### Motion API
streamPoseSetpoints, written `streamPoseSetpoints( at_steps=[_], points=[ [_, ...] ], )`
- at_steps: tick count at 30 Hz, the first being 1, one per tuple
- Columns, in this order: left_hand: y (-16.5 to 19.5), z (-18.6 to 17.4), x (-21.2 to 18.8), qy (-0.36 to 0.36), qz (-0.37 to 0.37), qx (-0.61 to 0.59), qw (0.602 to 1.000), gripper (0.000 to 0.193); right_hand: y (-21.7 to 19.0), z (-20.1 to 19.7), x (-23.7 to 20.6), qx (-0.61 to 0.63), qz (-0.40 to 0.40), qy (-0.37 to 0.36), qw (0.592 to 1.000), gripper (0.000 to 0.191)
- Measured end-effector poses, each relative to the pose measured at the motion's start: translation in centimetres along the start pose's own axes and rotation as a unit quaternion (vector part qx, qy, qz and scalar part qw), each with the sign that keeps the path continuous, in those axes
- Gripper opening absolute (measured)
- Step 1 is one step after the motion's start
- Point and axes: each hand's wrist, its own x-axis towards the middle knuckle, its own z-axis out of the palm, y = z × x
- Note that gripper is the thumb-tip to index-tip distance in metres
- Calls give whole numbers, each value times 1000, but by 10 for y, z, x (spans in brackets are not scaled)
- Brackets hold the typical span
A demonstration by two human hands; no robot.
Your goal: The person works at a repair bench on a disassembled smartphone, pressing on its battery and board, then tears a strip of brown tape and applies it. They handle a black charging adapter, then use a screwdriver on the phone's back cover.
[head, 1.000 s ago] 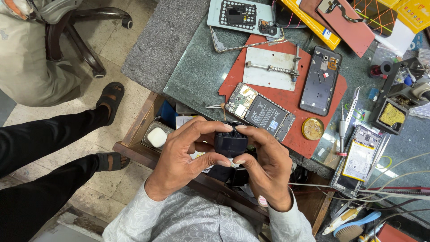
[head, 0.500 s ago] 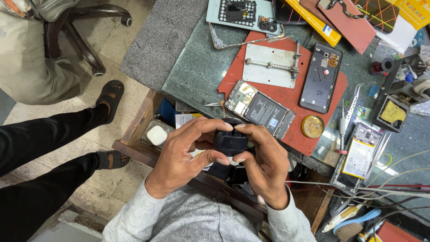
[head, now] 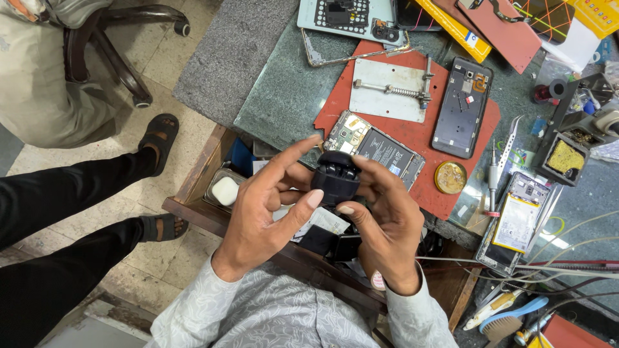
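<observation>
You've got the small black earbud case [head: 335, 177] right between both hands, held up over the near edge of the workbench [head: 284, 96], its lid open toward you. Your left hand [head: 267, 209] wraps it from the left, thumb pressed on the front of the case and forefinger stretched over the top. Your right hand [head: 387, 222] closes on it from the right, thumb tucked just under the case, fingers curled behind it. Both hands are gripping the case, neither one loose.

Just beyond your fingers, an opened phone [head: 374, 149] lies face down on the red mat [head: 412, 129], its battery and board showing. Next to it on the same mat sit a metal clamp plate [head: 390, 96] and a dark phone back shell [head: 463, 106]. A round brass tin [head: 449, 177] rests at the mat's right edge, with tweezers [head: 509, 138] beside it. Below your left hand, an open drawer holds a white case [head: 224, 191]. Off to your left, another person's sandalled foot [head: 158, 135] rests on the tiled floor.
</observation>
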Motion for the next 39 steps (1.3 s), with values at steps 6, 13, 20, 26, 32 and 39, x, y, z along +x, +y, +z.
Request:
streamPoseSetpoints(
  at_steps=[6,13,20,26,32,39],
  points=[
    [0,2,0,8,-1,33,999,47,2,3,-1,-11,-41,9,999,52],
    [2,2,1,5,4,35,999,45,-2,3,1,-54,-38,-3,998,56],
    [7,2,2,-1,2,35,999,45,-2,2,0,-54,-31,1,998,55],
    [10,3,3,4,18,55,998,44,3,1,-2,-58,-38,4,998,51],
    [12,-2,2,-5,125,200,972,45,4,-2,0,-45,-39,12,998,41],
    [9,-4,2,-18,121,208,970,48,4,-5,-1,-27,-18,1,999,37]
  ],
)
